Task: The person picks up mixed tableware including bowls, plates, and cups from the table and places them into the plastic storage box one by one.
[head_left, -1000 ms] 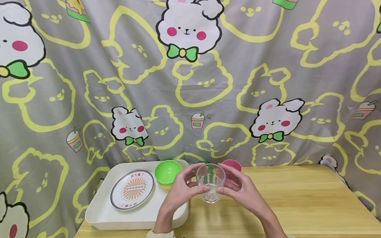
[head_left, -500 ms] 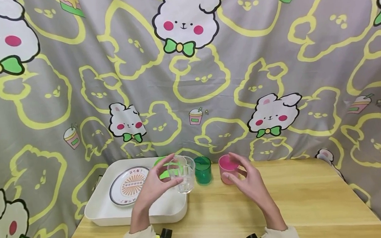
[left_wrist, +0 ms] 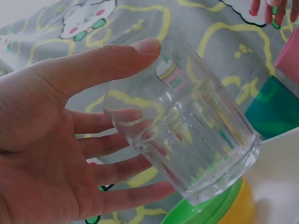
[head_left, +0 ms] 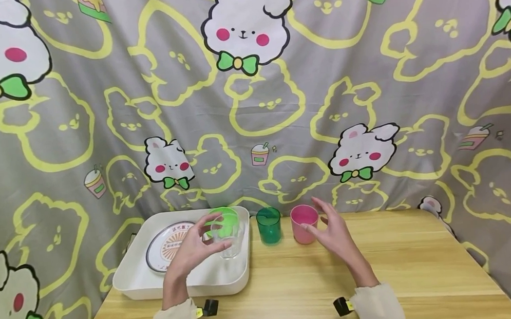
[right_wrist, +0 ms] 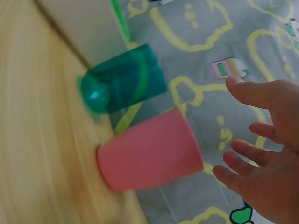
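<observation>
A clear drinking glass is gripped between the thumb and fingers of my left hand, above the right side of the white tray. In the left wrist view the glass is tilted, its thick base pointing down and away from the palm. My right hand, fingers spread and holding nothing, is beside the pink cup; the right wrist view shows a gap between the fingers and the cup's rim. A teal see-through cup stands left of the pink one, on the table.
Inside the tray lie a white plate with an orange ray pattern, partly behind the left hand, and a green bowl at the back right, above something yellow. A patterned grey curtain hangs behind the wooden table.
The glass, between both hands at first, has moved left over the tray in my left hand. My right hand has let go and shifted right beside the pink cup.
</observation>
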Tool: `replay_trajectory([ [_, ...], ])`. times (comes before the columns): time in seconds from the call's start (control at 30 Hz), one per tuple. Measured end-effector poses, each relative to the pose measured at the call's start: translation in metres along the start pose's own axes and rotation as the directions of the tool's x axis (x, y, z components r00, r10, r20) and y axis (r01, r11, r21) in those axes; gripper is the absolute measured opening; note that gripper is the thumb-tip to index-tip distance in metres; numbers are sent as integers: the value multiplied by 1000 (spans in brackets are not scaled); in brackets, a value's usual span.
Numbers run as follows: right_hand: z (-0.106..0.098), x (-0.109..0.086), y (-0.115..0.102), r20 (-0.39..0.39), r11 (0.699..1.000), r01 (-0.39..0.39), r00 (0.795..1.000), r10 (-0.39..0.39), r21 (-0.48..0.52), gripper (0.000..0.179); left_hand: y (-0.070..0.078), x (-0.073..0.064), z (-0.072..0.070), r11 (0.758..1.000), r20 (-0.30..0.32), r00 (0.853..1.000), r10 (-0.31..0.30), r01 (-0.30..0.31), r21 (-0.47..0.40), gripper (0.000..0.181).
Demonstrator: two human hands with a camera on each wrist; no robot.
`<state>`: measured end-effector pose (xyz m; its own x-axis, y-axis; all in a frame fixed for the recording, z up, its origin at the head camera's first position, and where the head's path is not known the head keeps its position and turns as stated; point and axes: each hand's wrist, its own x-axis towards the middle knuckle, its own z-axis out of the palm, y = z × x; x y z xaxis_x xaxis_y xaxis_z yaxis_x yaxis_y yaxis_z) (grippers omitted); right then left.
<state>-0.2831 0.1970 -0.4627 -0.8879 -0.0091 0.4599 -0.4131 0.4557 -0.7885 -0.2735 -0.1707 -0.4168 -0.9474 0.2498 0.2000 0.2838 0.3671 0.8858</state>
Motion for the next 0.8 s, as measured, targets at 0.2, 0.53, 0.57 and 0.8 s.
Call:
replay_trajectory([
  [0.2, 2, 7, 15, 66, 996, -8, 998, 14, -88, 84, -6, -1, 0, 999, 41, 998, -37, 38, -22, 77],
  [0.53, 9, 15, 34, 159, 988, -25, 986, 49, -149, 97, -12, -11, -2, 977, -29, 976, -215, 214, -15, 78],
  [0.57, 9, 15, 35, 166, 988, -33, 984, 59, -151, 98, -13, -12, -1, 976, -31, 976, -217, 216, -14, 78],
  [0.8, 9, 17, 42, 193, 986, -62, 977, 92, -154, 102, -25, -15, 3, 974, -34, 974, -225, 224, -19, 78],
])
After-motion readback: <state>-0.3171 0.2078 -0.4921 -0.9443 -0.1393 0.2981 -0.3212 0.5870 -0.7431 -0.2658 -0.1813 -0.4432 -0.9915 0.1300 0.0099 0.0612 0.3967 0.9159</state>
